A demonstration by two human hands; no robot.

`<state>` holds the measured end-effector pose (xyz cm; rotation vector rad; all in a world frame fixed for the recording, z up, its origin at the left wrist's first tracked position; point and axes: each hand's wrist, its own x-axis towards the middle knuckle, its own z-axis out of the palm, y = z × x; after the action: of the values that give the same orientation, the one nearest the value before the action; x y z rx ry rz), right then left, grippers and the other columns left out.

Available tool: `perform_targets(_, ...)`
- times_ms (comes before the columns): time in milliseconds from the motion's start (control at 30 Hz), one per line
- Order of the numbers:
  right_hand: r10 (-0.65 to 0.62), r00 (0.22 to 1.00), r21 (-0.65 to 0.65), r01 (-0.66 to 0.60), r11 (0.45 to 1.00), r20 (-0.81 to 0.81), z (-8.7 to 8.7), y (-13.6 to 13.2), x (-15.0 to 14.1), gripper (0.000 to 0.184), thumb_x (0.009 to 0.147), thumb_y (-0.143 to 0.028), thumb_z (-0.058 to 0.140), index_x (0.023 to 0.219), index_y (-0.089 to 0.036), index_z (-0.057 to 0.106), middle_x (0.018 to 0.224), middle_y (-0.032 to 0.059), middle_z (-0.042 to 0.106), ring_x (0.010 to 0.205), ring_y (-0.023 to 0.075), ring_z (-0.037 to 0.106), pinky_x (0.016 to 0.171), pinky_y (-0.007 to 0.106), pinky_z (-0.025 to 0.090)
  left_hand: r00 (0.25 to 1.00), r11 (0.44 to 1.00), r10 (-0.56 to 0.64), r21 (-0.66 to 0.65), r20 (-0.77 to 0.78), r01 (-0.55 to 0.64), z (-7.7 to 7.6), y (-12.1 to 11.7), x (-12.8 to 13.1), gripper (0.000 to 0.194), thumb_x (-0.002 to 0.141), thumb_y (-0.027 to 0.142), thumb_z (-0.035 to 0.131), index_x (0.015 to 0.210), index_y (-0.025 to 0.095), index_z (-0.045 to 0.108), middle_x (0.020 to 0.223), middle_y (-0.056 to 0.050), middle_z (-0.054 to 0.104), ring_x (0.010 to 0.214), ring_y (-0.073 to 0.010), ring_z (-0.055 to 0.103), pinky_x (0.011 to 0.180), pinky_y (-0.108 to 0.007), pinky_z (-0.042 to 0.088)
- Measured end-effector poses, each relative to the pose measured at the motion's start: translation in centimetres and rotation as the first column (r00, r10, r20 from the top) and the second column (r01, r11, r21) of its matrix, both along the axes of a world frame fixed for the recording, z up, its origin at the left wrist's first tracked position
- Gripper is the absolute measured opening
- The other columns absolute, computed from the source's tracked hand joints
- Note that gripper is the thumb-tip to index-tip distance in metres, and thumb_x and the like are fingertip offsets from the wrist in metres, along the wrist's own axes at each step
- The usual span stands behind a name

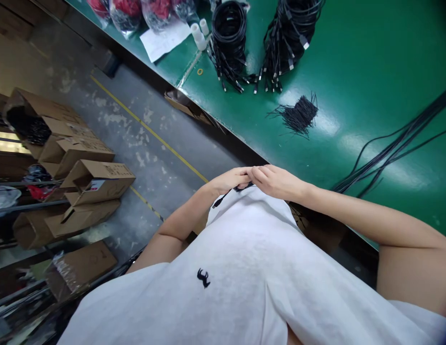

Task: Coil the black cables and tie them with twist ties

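Observation:
Close in front of my white shirt, at the table's front edge, my two hands meet with fingertips together. My left hand (228, 180) is closed on a black cable (228, 192), whose plug end sticks out below it toward the left. My right hand (278, 182) is closed too, its fingers pressed over the same cable beside the left fingers. Most of the cable is hidden behind the hands. Beyond them on the green table (370, 72) lies a pile of short black ties (300, 115). Long black cables (392, 148) stretch over the table on the right.
Two coiled bundles of black USB cables, one (229, 33) left of the other (293, 38), lie at the back. Near them are white spools (198, 37), a paper sheet (163, 40) and plastic bags (125, 14). Cardboard boxes (97, 182) stand on the left across the floor.

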<state>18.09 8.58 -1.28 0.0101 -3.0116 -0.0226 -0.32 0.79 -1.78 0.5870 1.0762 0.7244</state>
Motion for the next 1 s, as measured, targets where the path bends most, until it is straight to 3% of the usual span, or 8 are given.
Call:
perform_targets(200, -0.081, 0.989, 0.054, 0.075, 0.996, 0.125, 1.1, -0.1, -1.1, 0.037, 0.093, -0.002, 0.03, 0.088, -0.009, 0.066, 0.079, 0.0116, 0.056, 0.072, 0.0206, 0.047, 0.061, 0.035, 0.028, 0.999, 0.998, 0.028, -0.049, 0.028, -0.027, -0.7, 0.9, 0.9, 0.026, 0.073, 0.031, 0.077, 0.074, 0.015, 0.056, 0.057, 0.007, 0.037, 0.048, -0.0048, 0.028, 0.047, -0.022, 0.019)
perform_targets(367, -0.152, 0.888, 0.034, 0.152, 0.988, 0.435, 2.5, 1.1, -2.1, 0.037, 0.089, -0.001, 0.031, 0.087, -0.005, 0.068, 0.078, 0.0157, 0.062, 0.072, 0.0229, 0.056, 0.058, 0.033, 0.028, 0.998, 0.999, 0.032, -0.027, -0.045, -0.033, -0.8, 2.3, 2.1, 0.008, 0.072, 0.008, 0.054, 0.074, 0.016, 0.056, 0.059, 0.003, 0.049, 0.053, -0.0076, 0.041, 0.052, -0.021, 0.031)
perform_targets(500, -0.27, 0.752, -0.074, 0.389, 0.918, 0.602, 3.1, 3.0, -3.2, 0.035, 0.091, -0.007, 0.036, 0.099, -0.004, 0.07, 0.096, 0.021, 0.07, 0.084, 0.0266, 0.067, 0.06, 0.031, 0.036, 0.993, 0.999, 0.048, -0.018, -0.105, -0.05, -1.3, 4.2, 2.2, 0.018, 0.079, 0.01, 0.045, 0.078, 0.014, 0.063, 0.063, 0.0, 0.057, 0.057, -0.0096, 0.047, 0.056, -0.022, 0.036)
perform_targets(600, -0.336, 0.663, -0.106, 0.532, 0.84, 0.668, 2.7, 4.6, -4.2, 0.033, 0.091, -0.013, 0.042, 0.102, -0.005, 0.073, 0.103, 0.0222, 0.072, 0.093, 0.0295, 0.069, 0.067, 0.032, 0.043, 0.974, 0.986, 0.157, -0.03, -0.165, -0.164, -2.7, 5.9, 3.1, 0.016, 0.077, 0.008, 0.049, 0.075, 0.013, 0.064, 0.058, 0.001, 0.055, 0.054, -0.0086, 0.044, 0.054, -0.021, 0.033)
perform_targets(767, -0.397, 0.618, -0.086, 0.604, 0.792, 0.679, 0.8, 6.4, -5.2, 0.032, 0.088, -0.011, 0.046, 0.103, -0.005, 0.074, 0.107, 0.0224, 0.072, 0.099, 0.0297, 0.07, 0.071, 0.031, 0.047, 0.939, 0.941, 0.334, -0.033, -0.077, -0.338, -5.4, 8.1, 5.2, 0.039, 0.071, 0.002, 0.053, 0.103, 0.016, 0.069, 0.072, -0.001, 0.066, 0.061, -0.0109, 0.054, 0.062, -0.022, 0.04)
perform_targets(833, -0.413, 0.625, -0.09, 0.613, 0.785, 0.662, -0.1, 6.9, -4.9, 0.034, 0.09, -0.013, 0.045, 0.107, -0.006, 0.074, 0.108, 0.0218, 0.072, 0.099, 0.0279, 0.07, 0.073, 0.03, 0.048, 0.946, 0.961, 0.272, 0.091, -0.177, -0.259, -6.0, 8.4, 4.7, 0.046, 0.072, 0.001, 0.054, 0.113, 0.019, 0.068, 0.084, -0.003, 0.071, 0.076, -0.0149, 0.062, 0.073, -0.025, 0.045)
perform_targets(900, -0.433, 0.632, -0.093, 0.626, 0.774, 0.643, -1.1, 7.3, -4.4, 0.036, 0.093, -0.018, 0.043, 0.11, -0.009, 0.073, 0.107, 0.0204, 0.072, 0.099, 0.0267, 0.07, 0.074, 0.029, 0.047, 0.886, 0.971, 0.138, 0.237, -0.442, -0.032, -6.2, 8.5, 3.5, 0.043, 0.077, 0.006, 0.06, 0.117, 0.02, 0.067, 0.088, -0.005, 0.072, 0.088, -0.0198, 0.065, 0.082, -0.029, 0.045)
perform_targets(1000, -0.466, 0.631, -0.085, 0.644, 0.76, 0.62, -2.3, 8.1, -4.0, 0.038, 0.095, -0.023, 0.039, 0.109, -0.012, 0.072, 0.103, 0.0176, 0.073, 0.098, 0.0258, 0.07, 0.074, 0.028, 0.046, 0.51, 0.9, 0.01, 0.23, -0.86, 0.371, -6.0, 9.1, 1.8, 0.025, 0.087, 0.022, 0.062, 0.11, 0.015, 0.069, 0.086, -0.012, 0.072, 0.094, -0.028, 0.066, 0.09, -0.038, 0.044)
